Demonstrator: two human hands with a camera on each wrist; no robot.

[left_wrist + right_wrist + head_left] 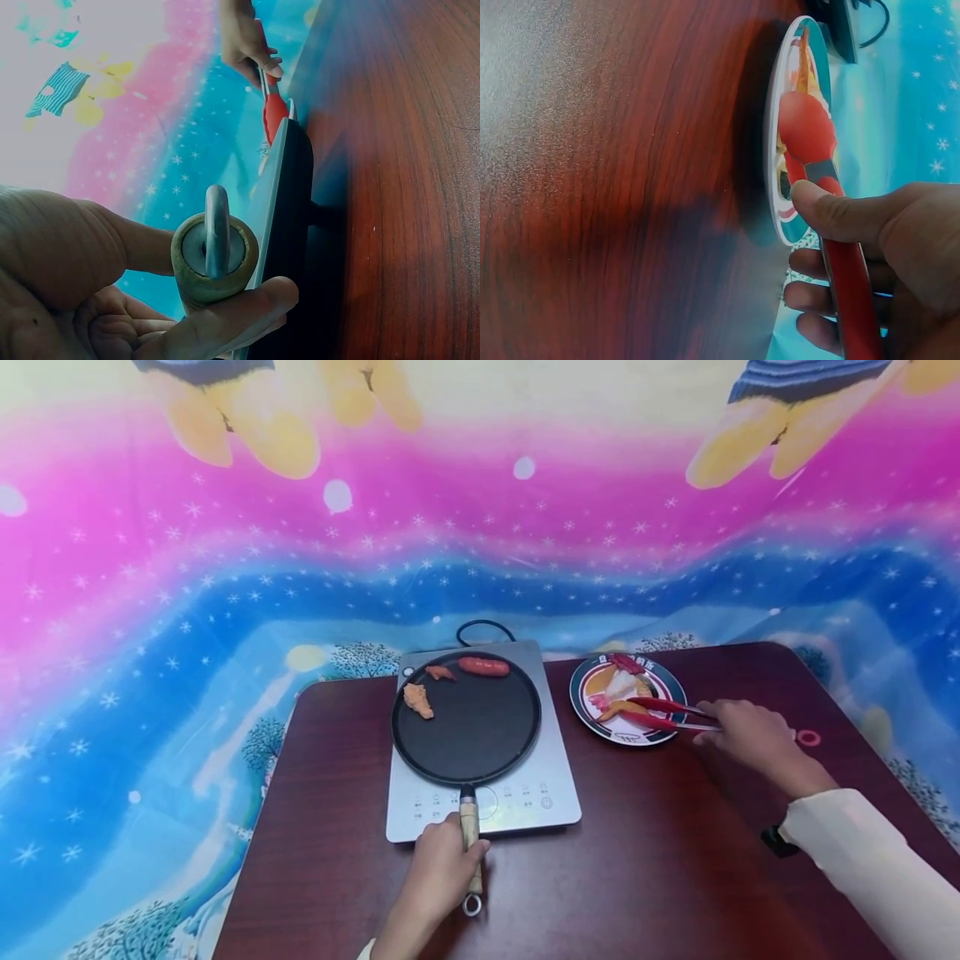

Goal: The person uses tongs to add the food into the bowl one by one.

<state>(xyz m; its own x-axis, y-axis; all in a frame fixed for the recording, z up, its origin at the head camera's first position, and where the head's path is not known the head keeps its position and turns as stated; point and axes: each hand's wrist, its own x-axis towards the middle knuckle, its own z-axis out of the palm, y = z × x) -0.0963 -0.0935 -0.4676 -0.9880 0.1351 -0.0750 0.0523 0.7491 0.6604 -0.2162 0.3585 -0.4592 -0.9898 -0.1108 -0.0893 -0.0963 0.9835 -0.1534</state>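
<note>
My left hand (pixel 441 864) grips the wooden handle (pixel 469 827) of a flat black pan (pixel 472 739). A red sausage (pixel 483 667), a small reddish piece of food (pixel 440 673) and a golden, fried-looking piece (pixel 417 700) lie along the pan's far and left side. To the right, my right hand (pixel 753 743) holds red-tipped tongs (pixel 656 723), thumb on one arm and fingers on the other. Their tips reach over a patterned plate (pixel 579 706), around an orange-brown curved piece of food (pixel 617 710). In the right wrist view the tongs (pixel 807 127) partly hide the plate's food.
Beneath the pan is a silver induction cooker (pixel 558 810) with touch controls at its front. A black cable (pixel 480 623) loops behind it. Several other food pieces, among them a dark red one (pixel 628 664), share the plate. The brown table (pixel 637 877) backs onto a printed cloth (pixel 480 543).
</note>
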